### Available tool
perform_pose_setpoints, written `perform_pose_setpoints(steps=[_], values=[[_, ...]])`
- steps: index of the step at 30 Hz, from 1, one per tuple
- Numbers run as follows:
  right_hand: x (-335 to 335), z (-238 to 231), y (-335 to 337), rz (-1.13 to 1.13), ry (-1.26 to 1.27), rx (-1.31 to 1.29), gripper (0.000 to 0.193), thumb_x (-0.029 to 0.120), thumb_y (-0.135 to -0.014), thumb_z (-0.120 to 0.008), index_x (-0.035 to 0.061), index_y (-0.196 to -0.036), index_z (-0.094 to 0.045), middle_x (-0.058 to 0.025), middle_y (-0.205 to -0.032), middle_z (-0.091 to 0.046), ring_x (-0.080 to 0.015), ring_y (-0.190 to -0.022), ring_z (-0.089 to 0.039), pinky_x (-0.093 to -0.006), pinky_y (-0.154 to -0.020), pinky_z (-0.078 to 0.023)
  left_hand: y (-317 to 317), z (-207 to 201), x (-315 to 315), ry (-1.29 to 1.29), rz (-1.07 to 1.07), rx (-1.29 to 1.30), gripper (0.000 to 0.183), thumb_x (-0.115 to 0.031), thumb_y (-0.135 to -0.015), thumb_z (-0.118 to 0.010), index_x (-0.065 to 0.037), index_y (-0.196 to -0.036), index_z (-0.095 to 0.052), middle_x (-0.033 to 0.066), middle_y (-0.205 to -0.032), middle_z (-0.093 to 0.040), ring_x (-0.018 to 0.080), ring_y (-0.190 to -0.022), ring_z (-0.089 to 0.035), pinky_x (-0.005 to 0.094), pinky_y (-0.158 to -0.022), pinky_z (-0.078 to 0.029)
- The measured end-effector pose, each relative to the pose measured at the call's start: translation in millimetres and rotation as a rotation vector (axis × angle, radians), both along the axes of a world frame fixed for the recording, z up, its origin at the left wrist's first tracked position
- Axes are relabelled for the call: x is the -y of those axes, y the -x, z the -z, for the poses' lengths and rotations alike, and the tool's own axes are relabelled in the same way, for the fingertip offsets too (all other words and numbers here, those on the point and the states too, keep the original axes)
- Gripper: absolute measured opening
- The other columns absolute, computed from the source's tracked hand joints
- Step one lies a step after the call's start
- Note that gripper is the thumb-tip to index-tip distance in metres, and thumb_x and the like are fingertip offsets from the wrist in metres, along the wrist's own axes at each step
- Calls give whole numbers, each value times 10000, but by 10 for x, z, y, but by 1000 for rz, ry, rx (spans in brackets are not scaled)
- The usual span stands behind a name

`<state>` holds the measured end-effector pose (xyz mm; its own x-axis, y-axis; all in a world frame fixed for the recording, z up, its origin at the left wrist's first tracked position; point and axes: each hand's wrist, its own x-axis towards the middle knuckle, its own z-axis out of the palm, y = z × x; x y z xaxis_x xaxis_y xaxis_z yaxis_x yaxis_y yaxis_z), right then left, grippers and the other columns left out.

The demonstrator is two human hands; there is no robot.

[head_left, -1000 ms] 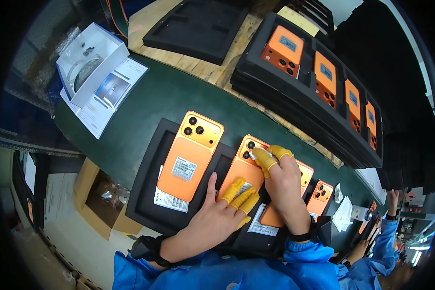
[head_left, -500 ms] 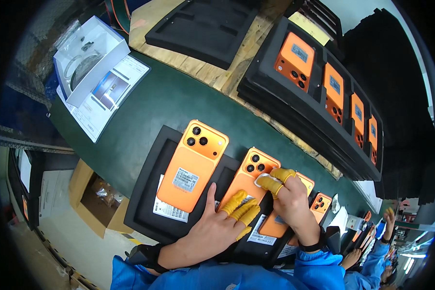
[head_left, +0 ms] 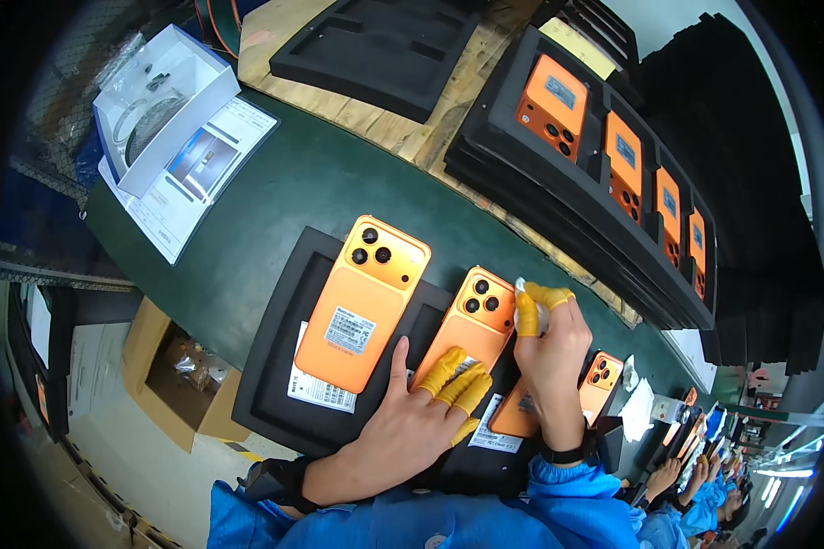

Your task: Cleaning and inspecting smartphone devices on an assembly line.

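An orange phone (head_left: 471, 337) lies back up, camera lenses at its far end, on a black foam tray (head_left: 270, 352). My left hand (head_left: 398, 425), yellow covers on some fingers, rests stretched flat across its lower part, thumb spread beside its edge. My right hand (head_left: 556, 352), also with yellow finger covers, pinches a small white wipe (head_left: 543, 318) at the phone's far right corner. To the left lies another orange phone (head_left: 362, 306) with a grey label. Two more phones sit to the right, one (head_left: 515, 414) partly hidden by my right hand, the other (head_left: 601, 377) beyond it.
Stacked black foam trays (head_left: 581, 197) with several orange phones stand at the back right. A bare foam tray (head_left: 366, 55) lies on a wooden board. At far left are an open white box (head_left: 178, 119) and a printed sheet (head_left: 197, 169). A cardboard box (head_left: 151, 366) stands below; co-workers sit at right.
My right hand has moved up and slightly right with the wipe, from the camera block's lower edge to the phone's right corner. My left hand stays on the phone. The view shifts slightly.
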<state>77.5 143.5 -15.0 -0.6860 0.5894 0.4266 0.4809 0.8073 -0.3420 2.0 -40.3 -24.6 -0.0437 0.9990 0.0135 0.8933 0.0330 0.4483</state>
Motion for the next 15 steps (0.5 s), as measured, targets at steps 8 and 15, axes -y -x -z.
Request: perform_pose_setpoints(steps=[8,15], values=[[175,-544,248,-179,108,-125,213,-5,-742,-701,42,-944,-652,-117,-812,-616,-281,-670,-599,-337,-602,-486,30,-90,118,-269,-173,95,507,-353,-847,-607,-78,-1265,-529,67,-1314,-513,234,-1303,-391,753,-997,-69],[285,-13,1006,-512,12,-44,333,-70,-636,-639,26,-953,-673,-131,-802,-566,-299,-697,-556,-375,-641,-486,493,-11,453,-155,-476,-92,416,-315,-830,-634,-99,-1184,-603,76,-1020,-649,247,-1162,-518,724,-1027,-77]])
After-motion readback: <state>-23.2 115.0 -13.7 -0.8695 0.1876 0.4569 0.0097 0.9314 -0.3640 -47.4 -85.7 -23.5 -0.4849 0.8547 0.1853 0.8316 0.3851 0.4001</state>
